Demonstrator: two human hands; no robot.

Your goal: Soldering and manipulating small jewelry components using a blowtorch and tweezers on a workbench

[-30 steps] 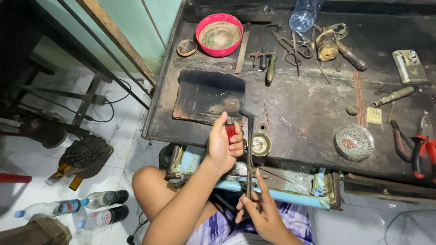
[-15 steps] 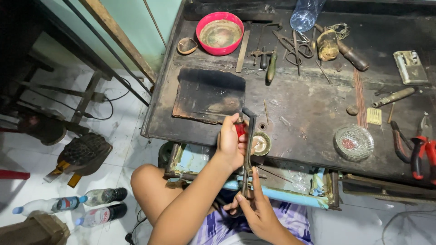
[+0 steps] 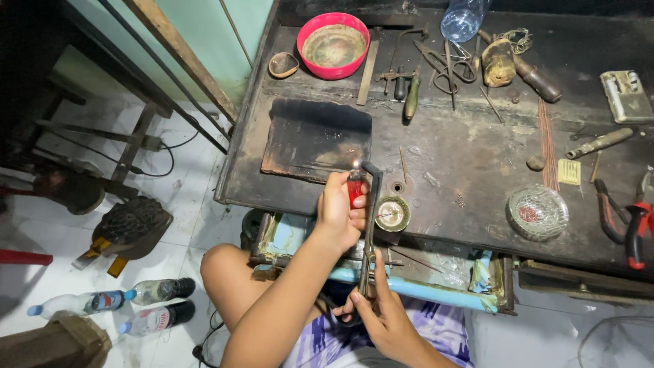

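Note:
My left hand [image 3: 339, 212] grips a small red lighter [image 3: 355, 189], and a small flame shows at its top. The flame sits right beside the bent tip of a thin dark metal torch [image 3: 371, 225]. My right hand [image 3: 381, 315] holds that torch upright by its lower end, over my lap. Both hands hover at the front edge of a dark, stained workbench [image 3: 463, 157]. A small round brass dish [image 3: 393, 213] lies just right of the torch, and a charred black block [image 3: 315, 140] lies just beyond the lighter.
At the bench's back stand a red bowl [image 3: 333, 44], scissors [image 3: 446, 65] and a plastic bottle [image 3: 463, 17]. A glass dish [image 3: 537, 211] and red-handled pliers [image 3: 637, 225] lie to the right. An open drawer [image 3: 436, 289] sits below. Bottles [image 3: 136, 303] lie on the floor at left.
The lighter and the torch tip have come together at the bench's front edge, and a small flame now shows at the lighter. My right hand keeps its hold low on the torch.

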